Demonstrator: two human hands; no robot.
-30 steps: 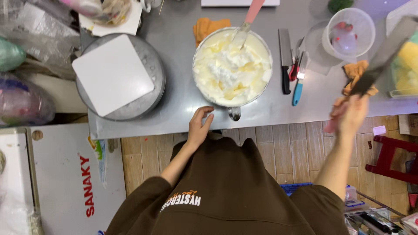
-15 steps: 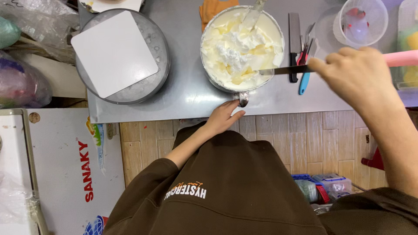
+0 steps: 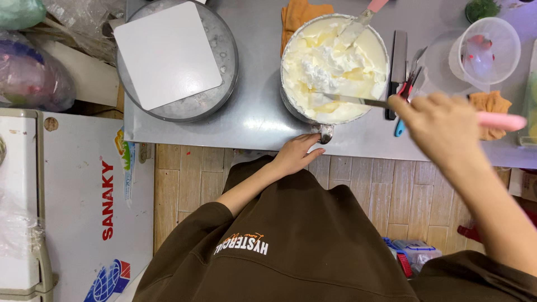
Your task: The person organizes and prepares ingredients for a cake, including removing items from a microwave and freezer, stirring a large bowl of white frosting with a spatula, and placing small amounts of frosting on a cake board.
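Note:
My right hand (image 3: 442, 126) grips a long palette knife (image 3: 358, 100) by its pink handle, and the blade reaches into a metal bowl (image 3: 291, 106) full of whipped white cream (image 3: 333, 67). My left hand (image 3: 299, 154) rests at the front edge of the steel table (image 3: 251, 120), fingers near the bowl's small handle, holding nothing. A second pink-handled spatula (image 3: 361, 19) stands in the cream at the far side of the bowl.
A round metal turntable (image 3: 215, 95) with a white square board (image 3: 168, 53) sits to the left. Knives and scissors (image 3: 400, 64) lie right of the bowl, beside a clear plastic cup (image 3: 486, 50) and an orange cloth (image 3: 492, 106). A white chest freezer (image 3: 72, 212) stands lower left.
My right hand swung in from the far right and brought the palette knife's blade into the cream bowl. The left hand stayed at the table edge.

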